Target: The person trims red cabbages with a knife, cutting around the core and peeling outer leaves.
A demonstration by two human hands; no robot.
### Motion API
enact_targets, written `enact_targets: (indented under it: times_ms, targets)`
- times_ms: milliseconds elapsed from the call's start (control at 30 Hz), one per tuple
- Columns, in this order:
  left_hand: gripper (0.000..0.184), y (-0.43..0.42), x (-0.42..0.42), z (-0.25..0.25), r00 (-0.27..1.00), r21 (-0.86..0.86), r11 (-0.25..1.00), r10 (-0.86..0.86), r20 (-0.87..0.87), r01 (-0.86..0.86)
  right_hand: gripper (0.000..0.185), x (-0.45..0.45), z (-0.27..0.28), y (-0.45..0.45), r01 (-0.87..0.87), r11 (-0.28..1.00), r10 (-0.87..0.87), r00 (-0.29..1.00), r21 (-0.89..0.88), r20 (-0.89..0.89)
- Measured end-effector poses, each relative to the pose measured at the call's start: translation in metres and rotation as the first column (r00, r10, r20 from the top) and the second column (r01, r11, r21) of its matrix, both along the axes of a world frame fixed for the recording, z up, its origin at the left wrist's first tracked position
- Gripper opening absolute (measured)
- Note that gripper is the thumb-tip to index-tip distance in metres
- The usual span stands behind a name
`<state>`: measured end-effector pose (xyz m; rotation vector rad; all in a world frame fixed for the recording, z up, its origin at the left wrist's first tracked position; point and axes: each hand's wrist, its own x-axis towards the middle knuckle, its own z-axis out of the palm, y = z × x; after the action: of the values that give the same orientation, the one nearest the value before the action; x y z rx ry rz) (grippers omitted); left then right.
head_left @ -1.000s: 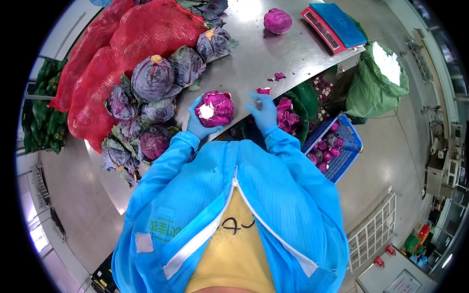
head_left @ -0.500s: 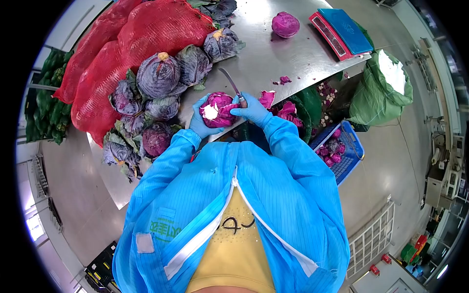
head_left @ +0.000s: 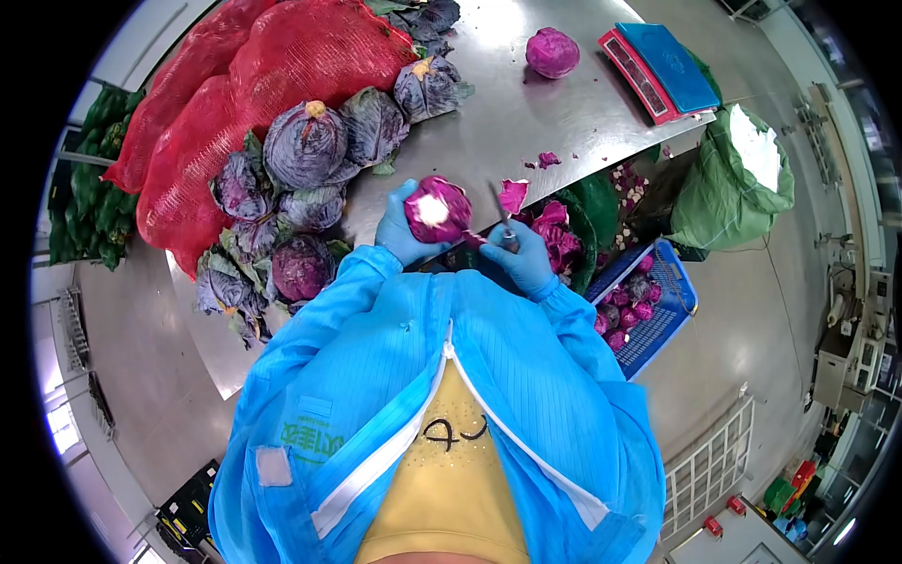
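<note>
My left hand [head_left: 398, 232], in a blue glove, is wrapped round a red cabbage [head_left: 449, 214] with a pale cut patch facing up. To its right, my gloved right hand [head_left: 529, 260] grips a knife [head_left: 499, 201], the blade pointing up and away from me. A strip of purple leaf [head_left: 475, 239] shows at the right fingertips, beside the cabbage. Just past that hand, loose purple leaves [head_left: 558, 231] lie at a dark green liner [head_left: 593, 203] by the table edge. One torn leaf [head_left: 513, 195] rests near the knife.
Untrimmed cabbages [head_left: 306, 146] and red mesh sacks [head_left: 310, 58] crowd the left of the metal table [head_left: 489, 122]. A peeled cabbage [head_left: 552, 53] and a blue-topped scale [head_left: 667, 68] stand at the far right. Beyond the edge are a blue crate [head_left: 663, 324] of cabbages and a green sack [head_left: 728, 193].
My right hand has moved right and down with the knife, away from the cabbage, drawing a leaf strip along. The cabbage has shifted slightly right and shows a smoother surface.
</note>
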<state>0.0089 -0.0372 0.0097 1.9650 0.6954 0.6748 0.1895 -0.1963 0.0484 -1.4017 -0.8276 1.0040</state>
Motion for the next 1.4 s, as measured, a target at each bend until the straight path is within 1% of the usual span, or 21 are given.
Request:
enact_targets:
  times_ms: [33,100,133,233,267,333,533,600,733,800,833,900,1000,1067,1100,1167,1233,1267,1300,1333,1400]
  targets:
    - [0.115,0.005,0.0,0.003,0.992,-0.054,0.993,0.096,-0.081,-0.101,0.026,0.007,-0.019,-0.007,0.083,0.995,-0.085,0.996,-0.06,-0.029]
    - [0.116,0.009,-0.001,0.006,0.988,-0.113,0.985,0.119,-0.102,-0.13,0.036,0.024,-0.033,-0.018,0.279,0.942,-0.161,0.863,-0.185,0.479]
    - [0.116,0.01,-0.002,0.007,0.994,-0.166,0.981,0.087,-0.064,-0.097,0.04,0.026,-0.031,-0.02,0.355,0.913,-0.117,0.697,-0.199,0.708]
    - [0.117,0.007,-0.001,0.013,0.989,-0.139,0.989,0.035,-0.144,-0.056,0.051,0.01,-0.018,0.01,0.295,0.948,-0.16,0.771,-0.123,0.617]
    - [0.117,0.006,-0.002,0.011,0.988,-0.14,0.989,0.031,-0.149,-0.053,0.051,0.001,-0.021,0.023,0.242,0.97,-0.212,0.801,0.021,0.56]
    - [0.117,0.009,0.0,0.003,0.988,-0.057,0.997,0.047,-0.146,-0.055,0.05,-0.007,-0.012,0.048,0.116,0.993,-0.075,0.8,-0.032,0.595]
    - [0.117,0.016,-0.001,0.011,0.988,-0.109,0.993,0.018,-0.156,-0.036,0.049,0.011,-0.004,0.081,-0.169,0.981,0.193,0.822,-0.094,0.536]
    - [0.116,0.017,0.001,0.011,0.98,-0.093,0.994,0.037,-0.196,-0.056,0.044,0.013,-0.01,0.083,-0.174,0.985,0.142,0.787,-0.005,0.6]
    - [0.115,0.021,0.003,0.007,0.977,-0.119,0.99,0.046,-0.207,-0.072,0.032,0.008,-0.011,0.083,-0.206,0.978,0.133,0.62,-0.003,0.773]
    - [0.114,0.02,0.004,0.001,0.993,-0.136,0.99,0.015,-0.114,-0.03,0.026,0.007,-0.014,0.082,-0.208,0.977,0.026,0.354,0.052,0.935]
    - [0.114,0.022,0.005,-0.006,0.991,-0.077,0.997,-0.012,-0.132,0.002,0.026,0.006,-0.013,0.081,-0.207,0.977,0.025,0.354,0.052,0.935]
    - [0.114,0.019,0.006,-0.01,0.985,-0.07,0.996,0.039,-0.167,-0.051,0.02,0.003,-0.012,0.078,-0.279,0.958,-0.004,0.208,0.064,0.978]
    - [0.112,0.015,0.009,-0.006,0.977,-0.066,0.991,0.103,-0.187,-0.117,0.032,-0.002,-0.01,0.08,-0.269,0.96,-0.021,0.196,0.074,0.98]
    - [0.11,0.018,0.009,-0.002,0.978,-0.071,0.987,0.132,-0.163,-0.145,0.027,-0.003,-0.007,0.077,-0.265,0.961,-0.031,0.195,0.084,0.98]
    - [0.108,0.027,0.013,-0.026,0.994,-0.289,0.952,0.111,0.025,-0.099,0.027,-0.001,-0.009,0.073,-0.286,0.953,-0.041,0.199,0.098,0.979]
    - [0.107,0.041,0.006,-0.032,0.992,-0.246,0.961,0.129,0.004,-0.124,0.027,0.007,-0.015,0.062,-0.305,0.945,-0.054,0.199,0.115,0.978]
    - [0.107,0.044,0.002,-0.011,0.994,-0.241,0.965,0.099,-0.045,-0.107,0.028,0.014,-0.031,0.044,-0.131,0.98,-0.091,0.372,0.149,0.924]
    - [0.107,0.045,0.001,-0.01,0.994,-0.245,0.964,0.098,-0.043,-0.106,0.028,0.011,-0.044,0.039,-0.131,0.981,-0.088,0.37,0.145,0.925]
    - [0.106,0.046,0.0,-0.01,0.993,-0.269,0.956,0.104,-0.057,-0.116,0.027,0.008,-0.06,0.036,0.174,0.967,-0.253,0.632,0.184,0.733]
    - [0.106,0.047,0.001,-0.007,0.991,-0.292,0.948,0.11,-0.07,-0.126,0.027,0.007,-0.067,0.035,0.461,0.88,-0.459,0.761,0.115,0.459]
    - [0.105,0.048,0.003,-0.008,0.988,-0.291,0.945,0.127,-0.092,-0.148,0.04,0.007,-0.082,0.04,0.532,0.846,-0.494,0.798,-0.019,0.345]
